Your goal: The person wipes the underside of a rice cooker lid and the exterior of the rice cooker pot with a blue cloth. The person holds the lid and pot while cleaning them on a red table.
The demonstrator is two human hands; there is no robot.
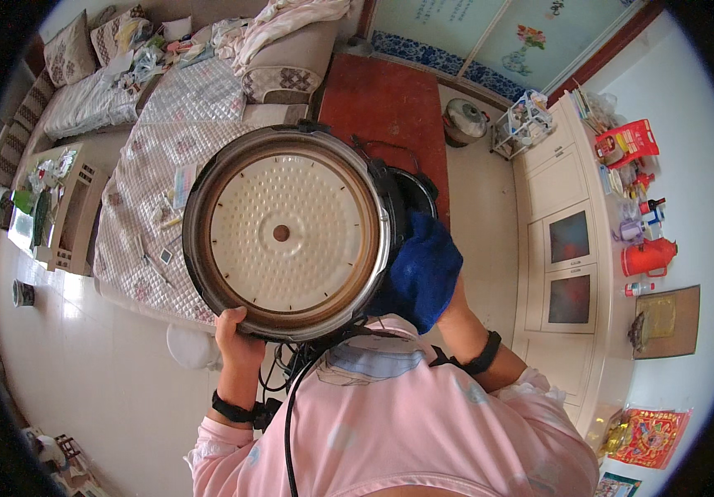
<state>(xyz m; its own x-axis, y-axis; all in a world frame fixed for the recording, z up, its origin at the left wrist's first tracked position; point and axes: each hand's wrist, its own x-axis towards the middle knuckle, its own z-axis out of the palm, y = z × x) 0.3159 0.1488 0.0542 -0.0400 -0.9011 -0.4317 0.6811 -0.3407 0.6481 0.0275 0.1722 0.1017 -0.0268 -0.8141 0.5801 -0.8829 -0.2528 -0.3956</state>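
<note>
A large round electric pressure cooker lid [307,267] is held up before me, its dimpled inner plate facing the camera and a brown ring around that plate. My left hand [237,338] grips the lid's lower left rim, the thumb over the edge. A dark blue cloth [425,273] hangs at the lid's right side, and my right hand [453,304] is on it, the fingers mostly hidden by the cloth. Partly behind the lid and cloth, a black round pot or cooker body [416,192] shows at the edge of a red table.
The red table [382,93] extends ahead. A quilted cover [139,205] with small items lies to the left, beside a white round stool [189,346]. A lidded pot [466,121] and a wire rack [521,124] stand right of the table, near a long cream cabinet [556,180].
</note>
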